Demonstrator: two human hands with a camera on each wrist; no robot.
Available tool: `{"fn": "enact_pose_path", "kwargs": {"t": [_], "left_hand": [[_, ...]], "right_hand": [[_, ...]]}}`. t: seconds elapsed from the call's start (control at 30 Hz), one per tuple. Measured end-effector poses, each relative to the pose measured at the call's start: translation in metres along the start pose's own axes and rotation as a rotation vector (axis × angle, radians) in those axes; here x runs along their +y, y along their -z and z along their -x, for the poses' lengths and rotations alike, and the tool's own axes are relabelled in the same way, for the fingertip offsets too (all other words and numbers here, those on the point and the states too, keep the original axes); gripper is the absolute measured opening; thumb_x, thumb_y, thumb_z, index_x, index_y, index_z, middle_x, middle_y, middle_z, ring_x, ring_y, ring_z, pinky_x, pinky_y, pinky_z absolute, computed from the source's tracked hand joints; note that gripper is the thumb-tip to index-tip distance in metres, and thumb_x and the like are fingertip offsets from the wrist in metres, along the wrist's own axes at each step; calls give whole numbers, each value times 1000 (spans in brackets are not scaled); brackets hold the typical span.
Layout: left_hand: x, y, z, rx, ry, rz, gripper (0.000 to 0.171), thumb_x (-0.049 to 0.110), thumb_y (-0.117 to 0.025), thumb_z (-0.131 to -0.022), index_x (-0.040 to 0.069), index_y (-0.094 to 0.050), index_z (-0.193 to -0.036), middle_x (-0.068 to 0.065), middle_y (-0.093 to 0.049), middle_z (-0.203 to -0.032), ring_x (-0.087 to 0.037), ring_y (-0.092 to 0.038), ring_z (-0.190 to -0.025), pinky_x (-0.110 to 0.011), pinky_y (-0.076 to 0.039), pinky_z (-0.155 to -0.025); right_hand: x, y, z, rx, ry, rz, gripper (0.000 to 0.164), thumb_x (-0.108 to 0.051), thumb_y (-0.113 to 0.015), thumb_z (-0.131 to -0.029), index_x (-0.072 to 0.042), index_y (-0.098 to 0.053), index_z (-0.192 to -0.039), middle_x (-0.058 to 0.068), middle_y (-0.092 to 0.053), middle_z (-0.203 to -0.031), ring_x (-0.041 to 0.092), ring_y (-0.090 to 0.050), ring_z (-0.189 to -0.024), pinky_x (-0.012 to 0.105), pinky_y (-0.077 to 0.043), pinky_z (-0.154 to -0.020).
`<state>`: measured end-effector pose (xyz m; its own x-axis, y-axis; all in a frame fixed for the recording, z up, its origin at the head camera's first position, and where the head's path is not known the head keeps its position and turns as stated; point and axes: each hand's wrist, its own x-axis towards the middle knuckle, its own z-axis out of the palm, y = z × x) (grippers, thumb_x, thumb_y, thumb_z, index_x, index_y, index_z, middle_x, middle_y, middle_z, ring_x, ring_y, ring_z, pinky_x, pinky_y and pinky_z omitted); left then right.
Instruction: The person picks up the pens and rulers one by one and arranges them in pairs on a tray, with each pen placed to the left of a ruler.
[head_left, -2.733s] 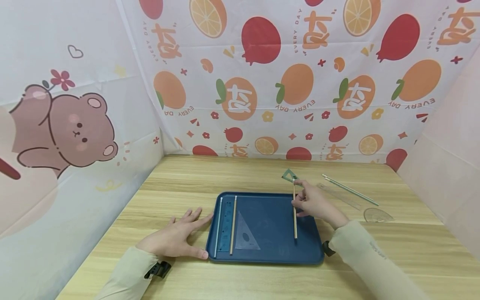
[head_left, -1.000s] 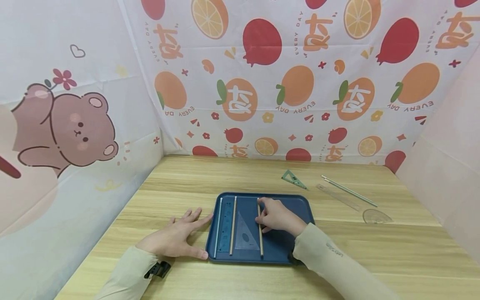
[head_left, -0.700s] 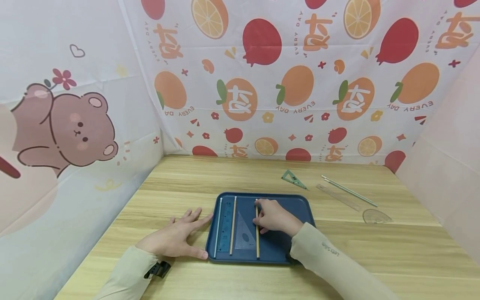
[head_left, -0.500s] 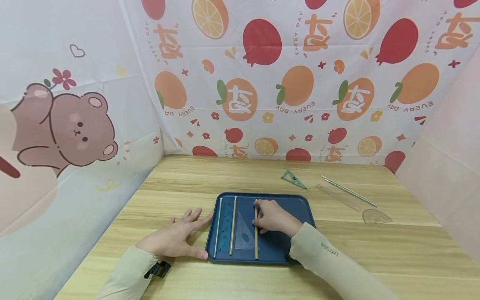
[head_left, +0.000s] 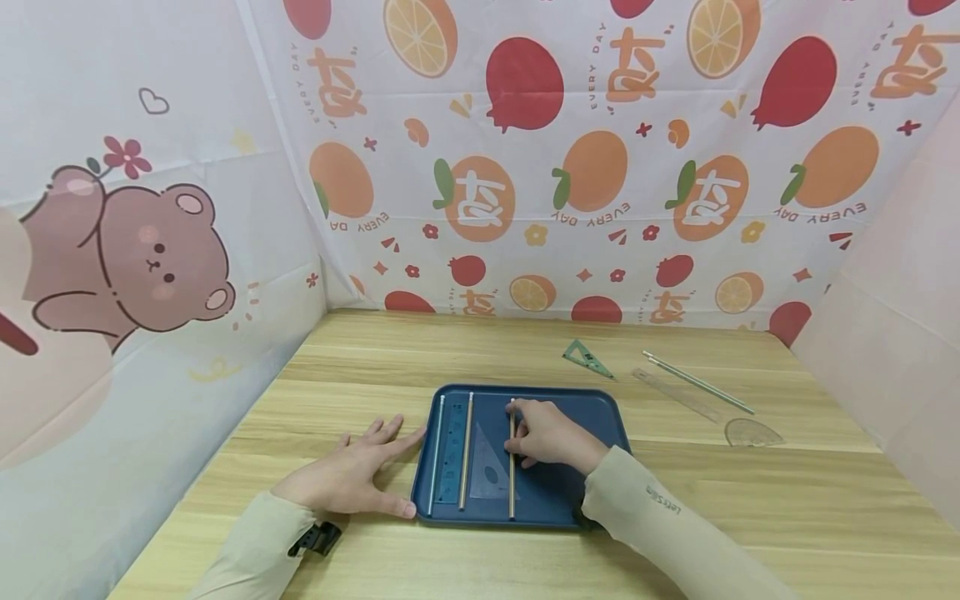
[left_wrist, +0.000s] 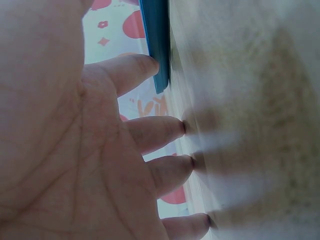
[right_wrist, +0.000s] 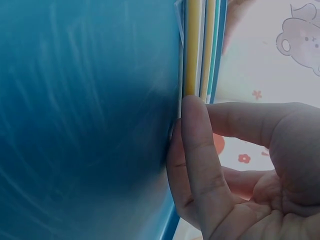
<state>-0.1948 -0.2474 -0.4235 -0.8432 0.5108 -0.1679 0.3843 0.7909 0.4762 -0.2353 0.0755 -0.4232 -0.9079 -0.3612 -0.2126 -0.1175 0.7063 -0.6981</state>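
In the head view a blue tray (head_left: 562, 510) lies on the table, with my right hand (head_left: 551, 433) over its middle. That hand pinches a yellow pencil (head_left: 512, 492), which stands lengthwise in line with the tray's short sides, just right of a clear set square (head_left: 489, 475). The right wrist view shows the thumb and fingers at the yellow pencil (right_wrist: 192, 50). Further left in the tray are another yellow pencil (head_left: 466, 458), a blue ruler (head_left: 451, 458) and a green pencil (head_left: 437, 458). My left hand (head_left: 352, 475) has its fingers spread, its thumb and index fingertip at the tray's left edge.
Behind the tray lies a green set square (head_left: 588, 360). To the right are green pencils (head_left: 701, 383), a clear ruler (head_left: 678, 396) and a clear protractor (head_left: 752, 432) on the wooden table (head_left: 390, 342). A patterned cloth (head_left: 525, 192) hangs behind.
My right hand has carried the yellow pencil left from the tray's right part to beside the clear set square, barely moving in the last half second. The left hand has stayed put.
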Motion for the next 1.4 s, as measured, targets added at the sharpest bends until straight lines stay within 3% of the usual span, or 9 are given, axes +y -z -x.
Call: {"fn": "enact_pose_path", "kwargs": {"t": [0.57,0.93,1.1,1.3,1.4], "left_hand": [[0,1,1,5,-14,-8,112,63,-88,-80,21,-35,-170,-31,-20,-176,-63,-13,-160,-92,-11,-114],[2,2,2,-5,-6,1,112,63,-87,-80,22,-35,-170,-31,-19,-176,-62,-12,-160,-91,-10,-114],[2,2,2,-8,-4,7,112,65,-87,-80,22,-35,-170,-31,-19,-176,-61,-12,-161,-91,-10,-115],[-1,0,0,-9,9,7,112,69,-85,-80,23,-36,-170,-28,-19,-177,-59,-10,-162,-90,-8,-117],[-2,0,0,-5,8,7,112,69,-85,-80,22,-36,-169,-28,-19,-177,-59,-11,-162,-90,-9,-116]], "right_hand": [[10,21,14,29,80,-61,54,-10,-78,-99,-6,-57,-150,8,-64,-90,18,-73,-67,33,-65,-69],[28,43,29,48,147,9,52,-20,-76,-102,-8,-59,-149,4,-67,-105,21,-71,-72,29,-59,-71],[37,53,37,52,189,37,56,-23,-76,-102,-7,-57,-152,15,-70,-123,20,-71,-88,30,-61,-74],[51,64,47,83,213,79,57,-28,-74,-103,-7,-55,-153,18,-70,-134,29,-70,-116,51,-60,-100],[59,70,54,100,203,50,59,-28,-74,-104,-7,-54,-155,20,-68,-138,36,-68,-125,57,-58,-105]]}}
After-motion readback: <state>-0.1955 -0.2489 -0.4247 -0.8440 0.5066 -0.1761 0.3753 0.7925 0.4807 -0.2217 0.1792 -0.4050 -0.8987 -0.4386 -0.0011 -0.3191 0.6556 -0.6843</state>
